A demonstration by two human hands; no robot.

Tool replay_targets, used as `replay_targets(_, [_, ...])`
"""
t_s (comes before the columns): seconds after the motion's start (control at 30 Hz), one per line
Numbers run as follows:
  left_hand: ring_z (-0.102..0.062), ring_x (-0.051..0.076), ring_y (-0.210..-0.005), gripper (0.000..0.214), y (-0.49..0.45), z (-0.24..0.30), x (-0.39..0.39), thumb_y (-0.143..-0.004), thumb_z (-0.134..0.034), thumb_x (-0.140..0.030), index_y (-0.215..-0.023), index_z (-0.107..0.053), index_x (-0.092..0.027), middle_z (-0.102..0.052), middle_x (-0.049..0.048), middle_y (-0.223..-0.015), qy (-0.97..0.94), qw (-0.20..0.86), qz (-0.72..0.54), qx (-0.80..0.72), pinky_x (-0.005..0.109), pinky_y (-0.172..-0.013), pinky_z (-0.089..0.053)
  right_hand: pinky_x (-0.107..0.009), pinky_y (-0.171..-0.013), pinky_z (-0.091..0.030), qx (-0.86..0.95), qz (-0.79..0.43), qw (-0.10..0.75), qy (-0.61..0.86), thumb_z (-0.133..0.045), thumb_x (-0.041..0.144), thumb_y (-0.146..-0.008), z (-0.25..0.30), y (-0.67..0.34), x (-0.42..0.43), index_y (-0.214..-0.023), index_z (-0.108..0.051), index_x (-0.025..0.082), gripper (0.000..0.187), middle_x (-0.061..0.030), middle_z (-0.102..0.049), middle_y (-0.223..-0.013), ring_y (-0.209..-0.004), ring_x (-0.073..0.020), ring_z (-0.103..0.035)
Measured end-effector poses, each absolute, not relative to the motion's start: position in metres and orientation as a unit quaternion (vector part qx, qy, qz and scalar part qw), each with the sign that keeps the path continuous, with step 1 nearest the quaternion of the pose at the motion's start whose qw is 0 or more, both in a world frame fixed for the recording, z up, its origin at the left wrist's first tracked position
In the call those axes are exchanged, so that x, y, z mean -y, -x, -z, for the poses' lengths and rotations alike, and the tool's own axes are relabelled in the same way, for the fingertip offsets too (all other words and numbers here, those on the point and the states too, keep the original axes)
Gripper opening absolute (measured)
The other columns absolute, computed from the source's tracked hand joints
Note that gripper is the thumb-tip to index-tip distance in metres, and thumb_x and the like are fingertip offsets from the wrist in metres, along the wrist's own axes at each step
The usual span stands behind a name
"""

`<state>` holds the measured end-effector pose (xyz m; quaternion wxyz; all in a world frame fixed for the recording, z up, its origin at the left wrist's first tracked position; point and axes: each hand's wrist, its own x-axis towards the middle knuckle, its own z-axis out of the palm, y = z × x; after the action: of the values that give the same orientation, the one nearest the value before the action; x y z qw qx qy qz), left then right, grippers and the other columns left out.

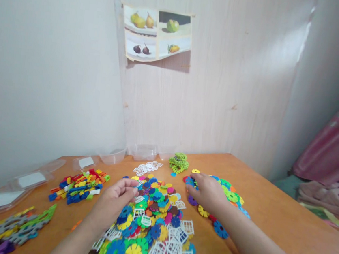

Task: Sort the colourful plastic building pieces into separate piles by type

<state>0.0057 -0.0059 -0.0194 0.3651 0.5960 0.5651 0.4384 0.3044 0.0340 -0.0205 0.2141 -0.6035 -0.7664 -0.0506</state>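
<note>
We seem to be sorting: our left hand [119, 192], thumb and fingers drawn close, its grip unclear, is at the mixed pile [155, 231] in the middle; our right hand [206, 190] curls over the spread discs [232, 196], any hold hidden. Next calls for separating single pieces

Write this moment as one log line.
left hand: at central pile; right hand: at smaller pile; bricks: left of central pile; green pieces: beyond it
</note>
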Motion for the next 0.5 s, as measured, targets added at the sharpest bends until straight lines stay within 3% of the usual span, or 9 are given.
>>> replay_targets(0.27, [-0.066, 0.022, -0.082, 0.047, 0.012, 0.015, 0.001, -0.071, -0.065, -0.058, -0.096, -0.067, -0.018, -0.072, 0.0044, -0.088, -0.601, 0.272, -0.436, -0.613, 0.029, -0.072, -0.05, -0.041, -0.082, -0.041, 0.678, 0.057, 0.155, 0.716, -0.045, 0.039, -0.087, 0.026, -0.348, -0.056, -0.112, -0.069, 0.019, 0.04, -0.0154, -0.069, -0.111, -0.109, -0.0332, -0.057])
replay_targets(0.5, [-0.064, 0.021, -0.083, 0.042, 0.02, 0.012, 0.006, -0.077, -0.06, -0.055, -0.097, -0.066, -0.018, -0.069, 0.0036, -0.087, -0.635, 0.272, -0.397, -0.604, 0.029, -0.073, -0.048, -0.043, -0.088, -0.04, 0.685, 0.063, 0.177, 0.703, -0.042, 0.038, -0.088, 0.03, -0.344, -0.055, -0.121, -0.066, 0.019, 0.045, -0.0143, -0.068, -0.119, -0.113, -0.0321, -0.055])
